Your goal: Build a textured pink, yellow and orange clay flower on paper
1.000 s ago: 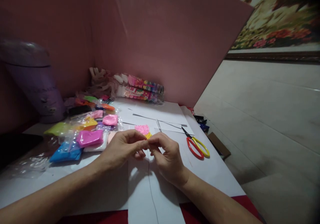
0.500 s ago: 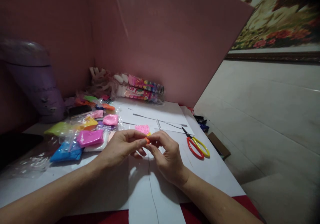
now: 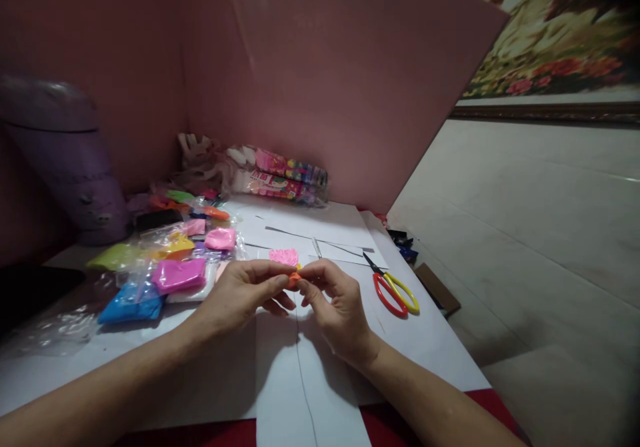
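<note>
Between the fingertips of both hands is a small piece of orange clay (image 3: 294, 279). My left hand (image 3: 245, 292) pinches its left side with thumb and forefinger, the other fingers curled below. My right hand (image 3: 341, 307) grips the right side the same way. Just behind the fingers lies a textured pink clay piece (image 3: 284, 256), with a bit of yellow by its right edge. Under the hands, a white paper strip (image 3: 305, 380) bears a long thin dark line.
Red-and-yellow-handled scissors (image 3: 395, 294) lie right of my hands, near a slim pen-like tool (image 3: 317, 247). Bagged clay packs (image 3: 180, 275) crowd the left. Wrapped packages (image 3: 280, 184) sit at the back, and a purple bottle (image 3: 93, 180) stands far left.
The fingertips have parted slightly and more of the orange clay shows, looking wider between them. My right thumb has shifted up a little. The scissors and packs rest as before.
</note>
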`<state>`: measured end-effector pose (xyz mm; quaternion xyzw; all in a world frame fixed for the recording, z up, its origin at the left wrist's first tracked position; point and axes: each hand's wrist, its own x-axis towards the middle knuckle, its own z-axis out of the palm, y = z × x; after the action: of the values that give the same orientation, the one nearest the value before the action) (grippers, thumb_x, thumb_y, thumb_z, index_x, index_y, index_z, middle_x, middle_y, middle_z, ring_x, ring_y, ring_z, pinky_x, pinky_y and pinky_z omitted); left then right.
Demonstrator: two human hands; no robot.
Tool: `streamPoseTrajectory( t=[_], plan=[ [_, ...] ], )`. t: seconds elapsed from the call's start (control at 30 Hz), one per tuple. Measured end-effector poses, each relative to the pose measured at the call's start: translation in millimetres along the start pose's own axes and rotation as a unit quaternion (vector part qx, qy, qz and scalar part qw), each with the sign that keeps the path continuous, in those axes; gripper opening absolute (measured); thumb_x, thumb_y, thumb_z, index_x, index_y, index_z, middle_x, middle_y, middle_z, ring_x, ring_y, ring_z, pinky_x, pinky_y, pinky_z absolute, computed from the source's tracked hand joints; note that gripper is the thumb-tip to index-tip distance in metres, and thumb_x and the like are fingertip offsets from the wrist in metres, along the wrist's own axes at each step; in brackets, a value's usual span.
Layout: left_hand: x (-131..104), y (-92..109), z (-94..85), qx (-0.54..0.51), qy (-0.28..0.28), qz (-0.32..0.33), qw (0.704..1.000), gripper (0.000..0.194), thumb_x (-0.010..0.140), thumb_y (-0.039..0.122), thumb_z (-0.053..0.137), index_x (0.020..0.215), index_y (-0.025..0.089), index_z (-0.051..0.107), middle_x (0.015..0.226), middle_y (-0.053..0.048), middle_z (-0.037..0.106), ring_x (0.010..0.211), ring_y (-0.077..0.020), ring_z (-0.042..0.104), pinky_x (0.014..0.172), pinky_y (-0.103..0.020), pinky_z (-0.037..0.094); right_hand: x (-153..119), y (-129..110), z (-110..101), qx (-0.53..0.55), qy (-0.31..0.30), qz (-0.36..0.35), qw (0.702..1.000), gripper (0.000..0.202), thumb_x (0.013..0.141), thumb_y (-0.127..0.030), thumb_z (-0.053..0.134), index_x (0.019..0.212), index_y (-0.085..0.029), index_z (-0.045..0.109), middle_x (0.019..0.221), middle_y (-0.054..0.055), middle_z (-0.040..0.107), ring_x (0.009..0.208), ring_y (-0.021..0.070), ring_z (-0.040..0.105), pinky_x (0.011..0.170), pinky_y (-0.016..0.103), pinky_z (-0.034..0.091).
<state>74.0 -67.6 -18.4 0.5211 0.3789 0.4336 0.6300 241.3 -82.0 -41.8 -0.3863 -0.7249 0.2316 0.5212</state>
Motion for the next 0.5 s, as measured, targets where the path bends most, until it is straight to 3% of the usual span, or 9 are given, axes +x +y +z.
streamPoseTrajectory(
  t=[0.1,0.2,0.33,0.5],
  plan=[
    [0.4,-1.0,-1.7,-0.048,-0.009,-0.037,0.998,0.037,0.066,0.032,0.08,0.098,0.017,0.069,0.076,-0.006,0.075,0.066,-0.0198,0.07,0.059,-0.028,0.056,-0.5,1.6,0.0,0.016,0.009,-0.015,1.0,0.006,0.087,-0.016,0.057,0.089,-0.019,0.061,0.082,0.003,0.06,0.074,0.0151,0.057,0.064,0.029,0.05],
    [1.7,-2.0,-4.2,-0.05,-0.028,-0.061,0.997,0.029,0.066,0.03,0.08,0.088,0.014,0.071,0.077,-0.008,0.075,0.065,-0.0182,0.069,0.058,-0.026,0.055,-0.9,1.8,0.2,0.021,0.004,-0.035,0.999,0.009,0.087,-0.014,0.054,0.089,-0.019,0.062,0.082,0.003,0.059,0.072,0.0146,0.057,0.063,0.029,0.051],
    [2.5,-2.2,-5.3,-0.034,-0.008,-0.049,0.998,0.023,0.064,0.03,0.081,0.078,0.014,0.072,0.071,-0.006,0.073,0.058,-0.0142,0.066,0.057,-0.024,0.053,0.1,-1.2,0.3,-0.007,0.002,-0.027,1.0,0.01,0.084,-0.015,0.057,0.092,-0.018,0.062,0.082,0.003,0.061,0.075,0.0159,0.058,0.067,0.031,0.05],
    [1.4,-0.1,-2.2,0.009,0.02,-0.015,1.0,0.022,0.062,0.029,0.082,0.074,0.014,0.072,0.059,-0.003,0.07,0.053,-0.014,0.063,0.055,-0.025,0.052,2.0,-4.8,0.5,-0.037,-0.009,-0.015,0.999,0.005,0.084,-0.016,0.06,0.082,-0.018,0.064,0.076,0.002,0.061,0.069,0.0147,0.056,0.063,0.029,0.049]
  ],
)
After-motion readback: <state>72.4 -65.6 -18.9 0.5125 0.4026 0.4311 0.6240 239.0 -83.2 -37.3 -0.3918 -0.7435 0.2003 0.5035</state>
